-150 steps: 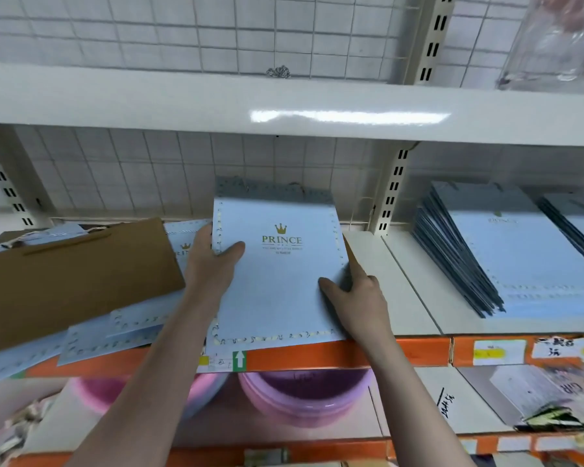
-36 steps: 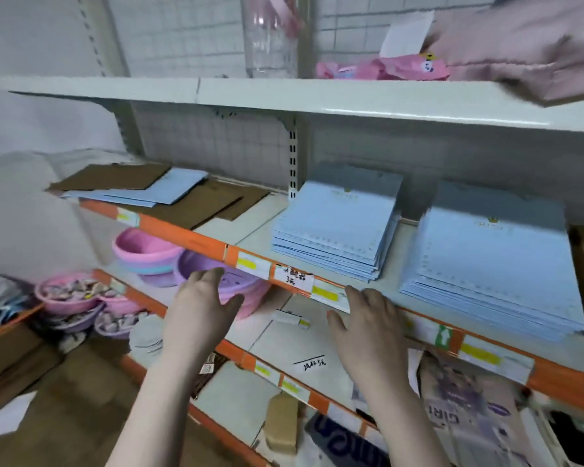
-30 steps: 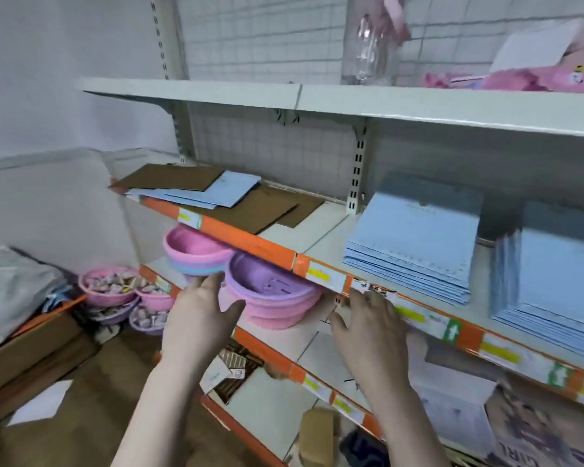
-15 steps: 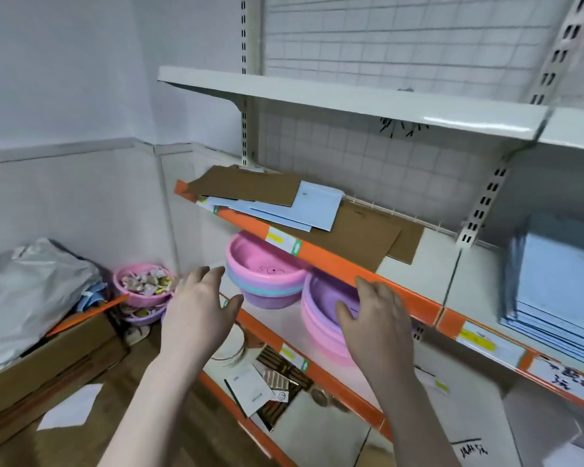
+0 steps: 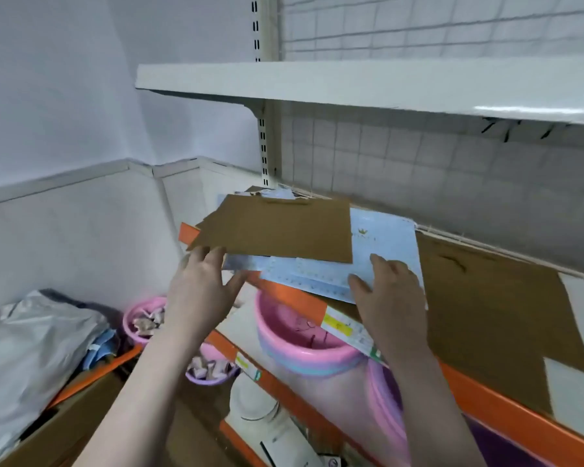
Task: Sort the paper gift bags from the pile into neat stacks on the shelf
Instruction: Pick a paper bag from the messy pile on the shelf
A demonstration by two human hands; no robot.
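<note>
A loose pile of flat paper gift bags lies at the left end of the orange-edged shelf (image 5: pixel 294 298). A brown bag (image 5: pixel 277 232) lies on top of light blue bags (image 5: pixel 383 244). More brown bags (image 5: pixel 486 298) lie flat to the right. My left hand (image 5: pixel 201 291) reaches the pile's front left corner, fingers straight, tips at the edge of the blue bags under the brown one. My right hand (image 5: pixel 390 298) lies with straight fingers on the front edge of the top blue bag.
A white upper shelf (image 5: pixel 351 84) overhangs the pile. Pink basins (image 5: pixel 304 345) stand on the shelf below, with smaller bowls (image 5: pixel 145 318) of small items to the left. A grey plastic bag (image 5: pixel 34 348) and a cardboard box (image 5: pixel 68 423) sit at lower left.
The view has swung left from the neat blue stacks to the mixed pile. Both hands have risen from below the shelf edge to the pile's front edge.
</note>
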